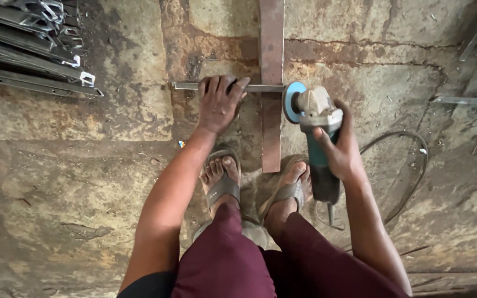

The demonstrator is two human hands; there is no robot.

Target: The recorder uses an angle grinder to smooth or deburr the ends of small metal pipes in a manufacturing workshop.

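I crouch in a metal workshop, on a stained, cracked concrete floor (84,182) flecked with rust. Cut steel bars (28,66) lie stacked beside me, an angle grinder (318,138) sits in my right hand (343,152), its cable (409,165) looping across the ground.

Cracked, rust-stained concrete floor (84,182) with stacked metal bars (28,49) at its edge.
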